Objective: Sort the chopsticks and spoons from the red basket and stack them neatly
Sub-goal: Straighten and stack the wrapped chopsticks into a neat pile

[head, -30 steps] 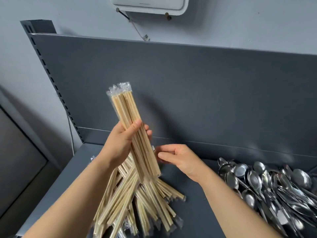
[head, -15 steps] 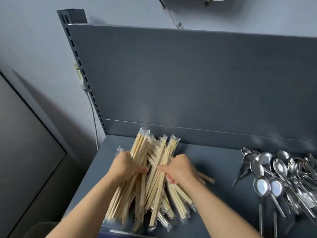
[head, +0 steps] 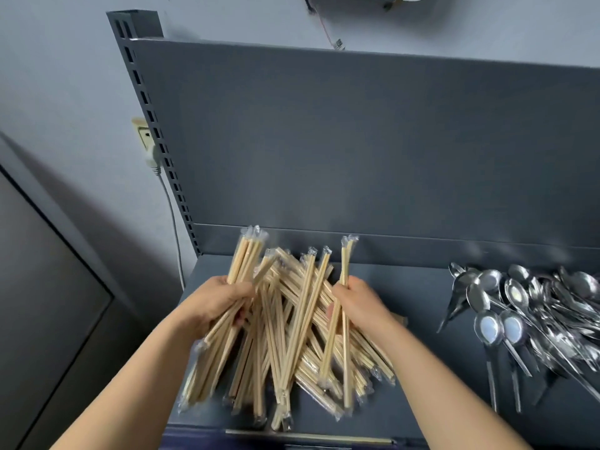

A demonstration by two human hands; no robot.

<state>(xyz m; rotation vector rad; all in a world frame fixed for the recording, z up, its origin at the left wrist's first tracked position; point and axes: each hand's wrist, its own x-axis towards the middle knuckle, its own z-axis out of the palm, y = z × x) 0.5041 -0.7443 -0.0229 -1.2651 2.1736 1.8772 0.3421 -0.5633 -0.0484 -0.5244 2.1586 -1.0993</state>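
Head view is showing us the wrapped chopsticks (head: 302, 319) lying in a messy, crossed pile on the grey shelf (head: 418, 287). We are gripping a bunch of them at the pile's left side with our left hand (head: 214, 303), fingers curled round. Our right hand (head: 360, 306) is gripping a few sticks at the right side. Shiny spoons (head: 535, 313) are lying in a heap well apart, on the right.
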